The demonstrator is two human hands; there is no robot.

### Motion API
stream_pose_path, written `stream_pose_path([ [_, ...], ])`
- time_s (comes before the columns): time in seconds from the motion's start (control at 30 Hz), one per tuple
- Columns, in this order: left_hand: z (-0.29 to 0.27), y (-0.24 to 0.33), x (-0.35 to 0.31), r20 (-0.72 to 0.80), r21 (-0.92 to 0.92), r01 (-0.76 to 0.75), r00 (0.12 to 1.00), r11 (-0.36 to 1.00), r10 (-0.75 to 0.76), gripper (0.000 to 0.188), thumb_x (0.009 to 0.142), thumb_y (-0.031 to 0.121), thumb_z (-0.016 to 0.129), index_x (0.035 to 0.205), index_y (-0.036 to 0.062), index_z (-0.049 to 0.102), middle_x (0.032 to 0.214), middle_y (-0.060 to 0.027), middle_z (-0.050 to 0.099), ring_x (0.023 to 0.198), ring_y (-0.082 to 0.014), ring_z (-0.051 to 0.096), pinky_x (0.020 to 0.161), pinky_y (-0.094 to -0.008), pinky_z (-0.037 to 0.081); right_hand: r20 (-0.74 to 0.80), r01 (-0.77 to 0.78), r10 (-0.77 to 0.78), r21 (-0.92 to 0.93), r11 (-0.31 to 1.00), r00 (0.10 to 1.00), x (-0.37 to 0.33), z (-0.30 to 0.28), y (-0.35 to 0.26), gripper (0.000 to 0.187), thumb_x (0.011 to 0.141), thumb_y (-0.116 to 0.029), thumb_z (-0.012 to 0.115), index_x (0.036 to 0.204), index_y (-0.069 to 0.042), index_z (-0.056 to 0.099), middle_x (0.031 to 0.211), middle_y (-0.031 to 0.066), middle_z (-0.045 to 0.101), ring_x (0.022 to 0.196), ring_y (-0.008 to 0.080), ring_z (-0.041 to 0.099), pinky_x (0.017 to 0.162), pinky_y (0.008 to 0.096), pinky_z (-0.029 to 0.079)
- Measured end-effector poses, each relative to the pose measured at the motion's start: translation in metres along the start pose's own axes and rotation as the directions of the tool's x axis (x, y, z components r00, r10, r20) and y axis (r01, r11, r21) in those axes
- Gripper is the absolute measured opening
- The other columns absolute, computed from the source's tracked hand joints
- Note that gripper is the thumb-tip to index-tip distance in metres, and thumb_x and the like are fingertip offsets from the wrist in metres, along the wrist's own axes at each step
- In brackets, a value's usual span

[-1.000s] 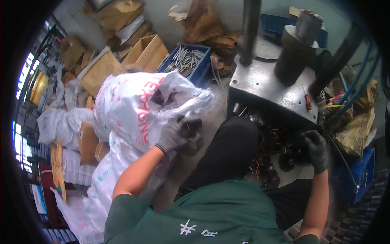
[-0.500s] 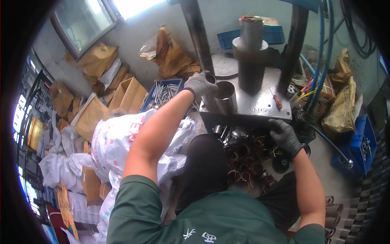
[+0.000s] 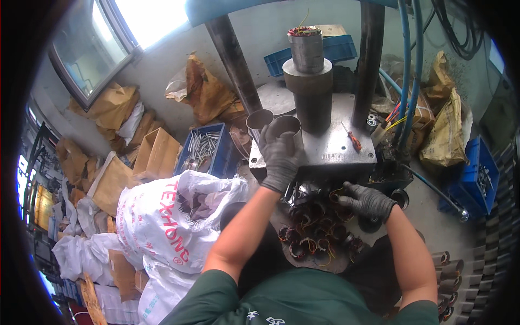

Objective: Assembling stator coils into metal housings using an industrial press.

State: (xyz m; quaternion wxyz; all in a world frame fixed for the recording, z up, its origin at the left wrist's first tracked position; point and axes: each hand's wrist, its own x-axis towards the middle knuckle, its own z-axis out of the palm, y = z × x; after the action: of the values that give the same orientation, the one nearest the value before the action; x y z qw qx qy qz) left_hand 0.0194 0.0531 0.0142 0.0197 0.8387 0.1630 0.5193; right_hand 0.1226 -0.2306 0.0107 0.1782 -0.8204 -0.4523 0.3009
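My left hand, in a grey glove, reaches up to the front of an open-ended steel tube on the metal press table. Its fingers and thumb lie about that tube, hiding part of its wall. Left of it stands another steel tube, also upright. My right hand, gloved too, hangs below the table's front edge with fingers apart and nothing in them. Under both hands lie several stators with coloured wires. A cylinder with wound wire on top sits on a thick metal post behind the tubes.
A red-handled screwdriver lies on the press table, between two dark columns. To the left are a blue crate of metal rods and a large white sack. Blue hoses and another blue crate are at right.
My left hand has gone from the left tube to the front of the right one. My right hand has shifted slightly left and down in the picture. The view has turned a little.
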Motion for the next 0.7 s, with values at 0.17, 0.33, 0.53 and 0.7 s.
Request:
stream_pose_path([
  [0.17, 0.007, 0.006, -0.018, 0.123, -0.655, 0.288, 0.953, 0.698, -0.278, 0.027, 0.085, -0.013, 0.068, 0.107, 0.0026, 0.068, 0.141, -0.0071, 0.054, 0.116, -0.0156, 0.061, 0.099, -0.0311, 0.051, -0.134, 0.126, -0.076, 0.419, 0.899, 0.988, 0.016, 0.022, 0.017, 0.080, 0.099, -0.059, 0.063, 0.151, 0.001, 0.050, 0.142, 0.0232, 0.063, 0.134, 0.0324, 0.060, 0.115, 0.0380, 0.044],
  [0.33, -0.019, 0.026, -0.015, 0.511, -0.859, 0.450, 0.782, -0.244, -0.355, 0.017, 0.095, 0.013, 0.078, 0.104, 0.0079, 0.066, 0.159, -0.0083, 0.045, 0.117, -0.0204, 0.064, 0.104, -0.0403, 0.054, -0.256, 0.176, 0.102, 0.854, 0.489, 0.961, 0.017, 0.011, -0.028, 0.078, 0.100, -0.057, 0.063, 0.154, -0.004, 0.047, 0.145, 0.0171, 0.059, 0.129, 0.0304, 0.061, 0.111, 0.0429, 0.048],
  [0.53, -0.014, 0.038, -0.016, 0.813, -0.556, 0.626, 0.546, -0.547, -0.202, 0.041, 0.099, 0.024, 0.074, 0.127, 0.0011, 0.055, 0.144, -0.0197, 0.050, 0.122, -0.0311, 0.063, 0.088, -0.0448, 0.065, -0.104, 0.027, -0.186, 0.926, -0.377, 0.977, 0.013, 0.005, -0.049, 0.082, 0.096, -0.068, 0.056, 0.155, -0.012, 0.046, 0.148, 0.0126, 0.053, 0.131, 0.0290, 0.056, 0.110, 0.0542, 0.048],
  [0.7, -0.002, 0.057, -0.021, 0.748, -0.654, 0.562, 0.581, -0.506, -0.321, 0.072, 0.096, 0.033, 0.076, 0.152, 0.0105, 0.037, 0.136, -0.0160, 0.055, 0.127, -0.0320, 0.059, 0.102, -0.0496, 0.058, -0.346, 0.403, -0.212, 0.833, 0.380, 0.914, 0.028, 0.011, -0.046, 0.072, 0.098, -0.058, 0.056, 0.152, -0.012, 0.046, 0.138, 0.0115, 0.060, 0.120, 0.0290, 0.063, 0.092, 0.0521, 0.059],
])
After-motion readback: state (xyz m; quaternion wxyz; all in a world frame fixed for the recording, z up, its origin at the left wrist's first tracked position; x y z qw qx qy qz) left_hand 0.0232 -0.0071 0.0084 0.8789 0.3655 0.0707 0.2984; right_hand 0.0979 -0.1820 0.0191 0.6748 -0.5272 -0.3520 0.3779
